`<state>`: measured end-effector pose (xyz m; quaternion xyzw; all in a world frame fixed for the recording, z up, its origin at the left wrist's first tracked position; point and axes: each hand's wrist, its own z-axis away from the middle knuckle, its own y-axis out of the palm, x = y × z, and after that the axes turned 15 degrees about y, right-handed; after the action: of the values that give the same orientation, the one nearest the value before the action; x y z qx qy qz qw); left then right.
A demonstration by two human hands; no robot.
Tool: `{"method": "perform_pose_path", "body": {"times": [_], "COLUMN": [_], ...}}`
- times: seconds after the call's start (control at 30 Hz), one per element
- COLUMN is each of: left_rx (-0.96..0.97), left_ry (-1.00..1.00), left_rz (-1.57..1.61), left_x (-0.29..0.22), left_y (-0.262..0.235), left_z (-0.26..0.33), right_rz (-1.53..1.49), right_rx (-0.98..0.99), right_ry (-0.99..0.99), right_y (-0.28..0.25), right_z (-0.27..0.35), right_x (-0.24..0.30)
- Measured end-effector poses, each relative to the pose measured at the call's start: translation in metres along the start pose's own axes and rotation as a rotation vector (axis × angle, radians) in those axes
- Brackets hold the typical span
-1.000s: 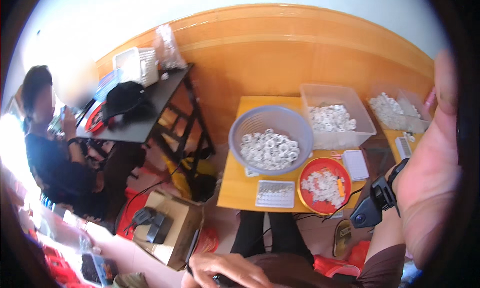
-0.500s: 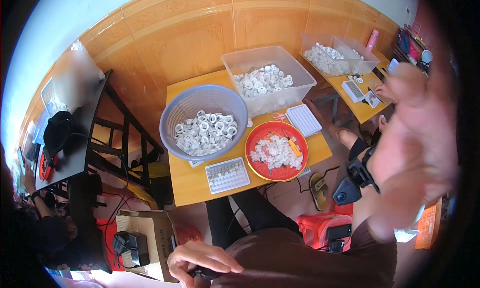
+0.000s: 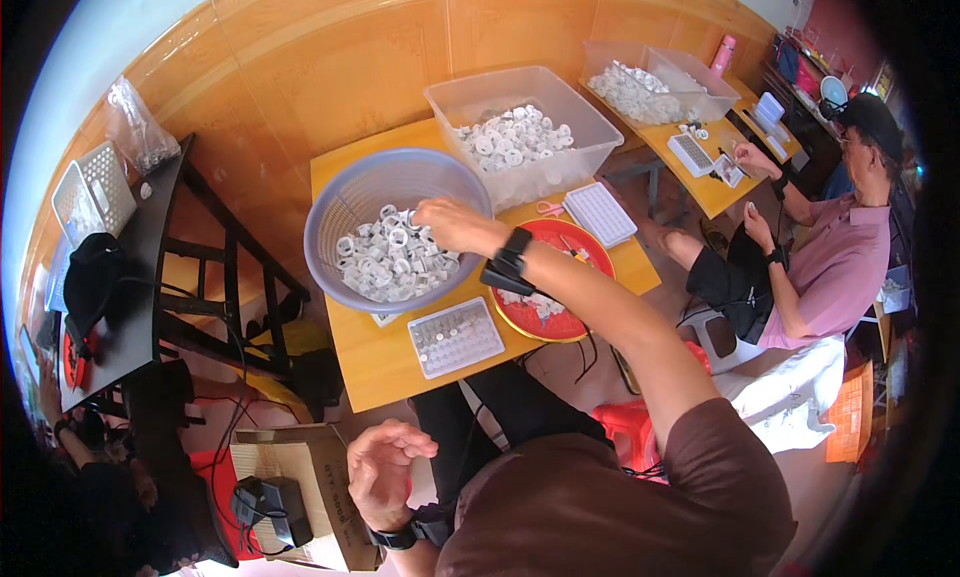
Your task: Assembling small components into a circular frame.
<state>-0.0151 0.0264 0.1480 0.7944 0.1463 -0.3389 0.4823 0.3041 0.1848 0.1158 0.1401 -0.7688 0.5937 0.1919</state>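
Observation:
Over the right side of a grey-purple plastic basket [image 3: 328,267], my right hand [image 3: 453,225] reaches in among small white ring-shaped plastic parts [image 3: 385,262]. Its fingers are curled downward, and whatever they pinch is hidden. My right forearm crosses a round red tray [image 3: 563,327] and covers part of the small clear-white pieces [image 3: 530,302] in it. Above my lap, my left hand [image 3: 385,469] is raised with fingers loosely bent and nothing in it. A white gridded tray [image 3: 455,339], partly filled with small parts, lies in front of the basket.
Behind the basket stands a clear bin [image 3: 590,157] of white parts. Pink scissors [image 3: 549,209] and another white gridded tray [image 3: 600,214] lie right of it. A co-worker [image 3: 830,247] sits at the right-hand table. A cardboard box [image 3: 310,477] stands lower left, beside a dark table [image 3: 140,277].
My right hand, earlier raised and blurred close to the camera at the right, is now down in the basket. My left hand has lifted and turned. The co-worker has come into view.

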Motion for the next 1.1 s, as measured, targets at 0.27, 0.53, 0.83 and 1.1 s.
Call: {"method": "perform_pose_path", "body": {"times": [0.27, 0.53, 0.83, 1.1], "left_rx": [-0.041, -0.051, -0.085, -0.264], "left_ry": [-0.044, -0.081, -0.193, -0.247], "left_rz": [-0.01, 0.005, -0.065, -0.121], "left_x": [0.009, 0.015, 0.032, 0.065], "left_y": [-0.014, -0.017, -0.003, -0.001], "left_z": [0.004, 0.002, -0.003, -0.022], "right_rz": [0.261, 0.287, -0.004, -0.668], "right_rx": [0.074, 0.257, 0.188, 0.22], "right_ry": [-0.084, 0.098, 0.04, 0.127], "right_y": [0.028, 0.001, -0.023, -0.049], "right_z": [-0.027, -0.023, -0.004, 0.084], "right_x": [-0.015, -0.007, -0.011, 0.031]}}
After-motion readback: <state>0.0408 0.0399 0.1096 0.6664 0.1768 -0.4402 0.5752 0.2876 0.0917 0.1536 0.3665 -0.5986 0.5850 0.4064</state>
